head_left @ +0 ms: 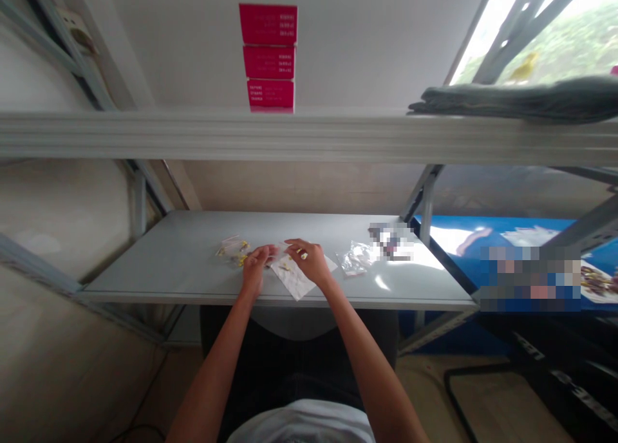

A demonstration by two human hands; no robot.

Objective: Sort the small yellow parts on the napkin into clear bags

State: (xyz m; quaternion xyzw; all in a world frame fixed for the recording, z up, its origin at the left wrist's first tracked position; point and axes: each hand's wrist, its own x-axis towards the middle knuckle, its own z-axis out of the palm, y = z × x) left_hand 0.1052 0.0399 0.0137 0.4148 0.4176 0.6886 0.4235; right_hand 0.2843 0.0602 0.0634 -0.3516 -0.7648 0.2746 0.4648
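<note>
My left hand (255, 266) is closed, its thumb and fingers pinching a small clear plastic bag (280, 250). From the other side, my right hand (311, 261) has its bent fingertips at the bag's edge. A small shiny gold-coloured piece (303, 255) shows at the right fingers; whether it is held or worn I cannot tell. Below the hands lies a crumpled white sheet (298, 284) with small gold-coloured pieces (286, 266) on it. Left of my left hand are clear bags (230, 245) with more gold-coloured bits, partly hidden by the hand.
Several clear plastic bags (356, 259) lie on the grey table (168, 263) to the right, beside a blurred-out patch. A shelf beam (309, 137) crosses above, carrying red boxes (269, 63) and dark folded cloth (512, 102). A blue table (449, 237) stands at right.
</note>
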